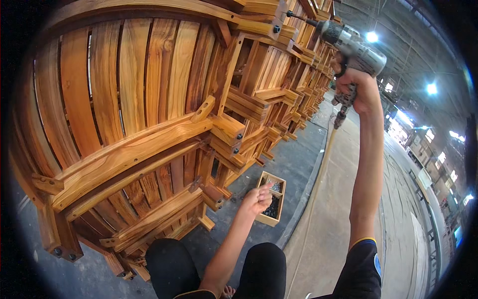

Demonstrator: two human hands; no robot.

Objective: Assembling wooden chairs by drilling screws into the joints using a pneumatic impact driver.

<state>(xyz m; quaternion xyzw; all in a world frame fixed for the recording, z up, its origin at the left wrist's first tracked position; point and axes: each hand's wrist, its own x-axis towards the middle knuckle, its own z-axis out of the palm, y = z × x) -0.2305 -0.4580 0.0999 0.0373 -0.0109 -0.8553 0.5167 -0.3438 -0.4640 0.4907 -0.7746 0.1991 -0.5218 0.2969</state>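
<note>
My right hand is raised at the upper right, its fingers wrapped round the handle of a grey power drill. The drill's long bit points left, toward the upper end of a wooden frame. From the base of its handle a pale hose runs down. My left hand is over a small wooden box, fingers curled and pinched together; what they hold, if anything, is too small to make out. Silvery hardware fills the box's far compartment, dark pieces the near one.
Stacked slatted wooden furniture with dark bolt heads fills the left side and recedes in a row. Under the box lies a dark floor mat; to its right is a concrete floor. A long rail or bench stands at the far right.
</note>
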